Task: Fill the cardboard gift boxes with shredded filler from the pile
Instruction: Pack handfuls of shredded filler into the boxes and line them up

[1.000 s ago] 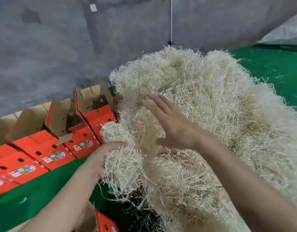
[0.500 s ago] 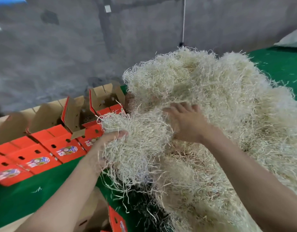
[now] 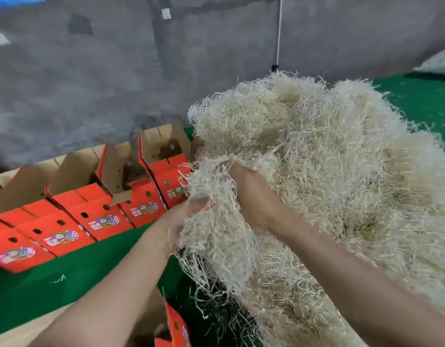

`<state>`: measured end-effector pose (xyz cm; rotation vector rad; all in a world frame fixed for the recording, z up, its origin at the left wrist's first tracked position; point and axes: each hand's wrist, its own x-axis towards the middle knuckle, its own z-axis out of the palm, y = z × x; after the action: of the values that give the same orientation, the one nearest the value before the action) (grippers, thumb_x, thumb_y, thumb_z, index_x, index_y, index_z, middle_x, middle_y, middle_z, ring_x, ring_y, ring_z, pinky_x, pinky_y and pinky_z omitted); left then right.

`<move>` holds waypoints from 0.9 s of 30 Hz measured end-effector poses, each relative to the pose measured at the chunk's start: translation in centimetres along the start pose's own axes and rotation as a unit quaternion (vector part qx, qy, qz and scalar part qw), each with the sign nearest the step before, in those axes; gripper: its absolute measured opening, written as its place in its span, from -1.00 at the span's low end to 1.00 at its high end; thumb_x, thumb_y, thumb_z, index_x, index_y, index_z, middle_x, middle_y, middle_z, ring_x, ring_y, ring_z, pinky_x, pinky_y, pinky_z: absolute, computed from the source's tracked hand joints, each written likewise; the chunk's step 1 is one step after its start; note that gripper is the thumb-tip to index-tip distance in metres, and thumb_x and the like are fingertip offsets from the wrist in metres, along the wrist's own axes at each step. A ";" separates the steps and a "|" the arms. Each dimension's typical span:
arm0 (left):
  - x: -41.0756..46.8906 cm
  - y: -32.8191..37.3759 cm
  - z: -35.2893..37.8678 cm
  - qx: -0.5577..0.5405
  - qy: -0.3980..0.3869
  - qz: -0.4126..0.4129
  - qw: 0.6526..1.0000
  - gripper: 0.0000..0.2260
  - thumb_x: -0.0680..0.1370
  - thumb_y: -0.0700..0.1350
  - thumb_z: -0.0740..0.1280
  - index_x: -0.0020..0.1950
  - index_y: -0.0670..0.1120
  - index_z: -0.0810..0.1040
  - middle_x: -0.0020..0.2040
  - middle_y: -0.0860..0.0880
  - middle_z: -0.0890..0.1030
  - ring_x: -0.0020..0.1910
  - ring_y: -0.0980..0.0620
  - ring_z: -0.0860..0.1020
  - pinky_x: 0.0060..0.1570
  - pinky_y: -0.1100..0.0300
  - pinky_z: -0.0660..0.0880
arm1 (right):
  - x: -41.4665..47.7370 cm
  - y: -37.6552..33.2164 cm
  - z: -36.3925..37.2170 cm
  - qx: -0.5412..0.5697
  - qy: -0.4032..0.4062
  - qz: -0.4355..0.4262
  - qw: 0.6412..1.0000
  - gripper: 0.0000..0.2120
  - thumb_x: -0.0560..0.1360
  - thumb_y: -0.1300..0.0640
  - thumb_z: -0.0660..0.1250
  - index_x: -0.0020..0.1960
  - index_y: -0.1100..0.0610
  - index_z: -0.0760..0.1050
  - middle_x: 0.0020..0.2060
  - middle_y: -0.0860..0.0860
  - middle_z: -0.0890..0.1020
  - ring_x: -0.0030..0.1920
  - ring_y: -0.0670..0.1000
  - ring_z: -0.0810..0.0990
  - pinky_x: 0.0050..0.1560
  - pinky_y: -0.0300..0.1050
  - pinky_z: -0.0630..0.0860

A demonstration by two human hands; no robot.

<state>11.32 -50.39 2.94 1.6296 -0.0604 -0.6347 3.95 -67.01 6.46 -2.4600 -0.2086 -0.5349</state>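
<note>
— Cream shredded filler (image 3: 341,171), heaped on green cloth (image 3: 78,271), just right of the red cardboard gift boxes (image 3: 101,216), open in a row
— Hands?
— Both grip one clump (image 3: 211,236) at the heap's left edge: left hand (image 3: 184,214) low, right hand (image 3: 251,194) higher, fingers buried in strands

The shredded filler (image 3: 329,171) across the right of the frame is a tangle of thin, pale straw-coloured strands, dry, matt and rough; whether wood or paper cannot be told. The gift boxes (image 3: 103,219) at left are corrugated cardboard, with smooth red print and a slight sheen outside and raw matt brown inside the flaps. The bench (image 3: 91,271) wears matt green, felt-like cloth. The wall (image 3: 91,83) behind is grey and rough.
</note>
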 end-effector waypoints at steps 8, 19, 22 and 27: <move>-1.0 2.9 -0.7 -0.075 -0.007 0.040 0.996 -0.69 0.16 -0.09 0.52 -0.13 -0.08 0.67 -0.17 -0.04 0.69 -0.21 -0.01 0.67 -0.22 0.16 0.56 | 0.0 7.2 -2.2 -0.053 -0.123 0.143 0.981 -0.51 0.42 0.25 0.34 0.29 0.05 0.29 -0.11 -0.06 0.53 -0.22 -0.11 0.53 -0.26 -0.28 0.51; -2.5 4.4 0.2 -0.143 0.074 0.124 0.979 -0.77 0.07 -0.01 0.55 -0.35 -0.05 0.66 -0.15 -0.13 0.67 -0.28 -0.01 0.61 -0.29 0.27 0.49 | -1.2 5.8 -7.4 0.005 -0.209 0.088 0.974 -0.28 0.27 -0.04 0.49 0.35 0.00 0.28 0.27 -0.07 0.43 0.24 -0.12 0.39 0.14 -0.33 0.35; -2.3 4.1 0.1 -0.143 0.108 0.119 0.977 -0.79 0.26 0.00 0.42 -0.18 -0.03 0.54 -0.27 -0.09 0.65 -0.33 0.04 0.58 -0.33 0.25 0.48 | 0.9 2.7 -7.4 0.069 -0.160 0.035 0.984 0.11 0.16 -0.16 0.48 0.48 -0.18 -0.17 0.49 -0.16 0.01 0.40 -0.18 0.03 0.39 -0.11 -0.01; -2.8 4.6 -0.4 -0.178 0.041 0.131 0.974 -0.60 0.06 -0.02 0.55 -0.17 -0.10 0.61 -0.35 -0.02 0.67 -0.38 0.04 0.64 -0.41 0.26 0.53 | 0.8 4.0 0.0 0.067 -0.247 0.139 0.957 -0.02 0.37 -0.01 0.45 0.52 0.04 -0.16 0.48 0.10 0.13 0.43 0.11 0.20 0.35 -0.09 0.05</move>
<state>10.67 -49.73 8.26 1.2709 -0.0939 -0.3508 5.76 -70.18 4.65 -2.3918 -0.0903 0.2149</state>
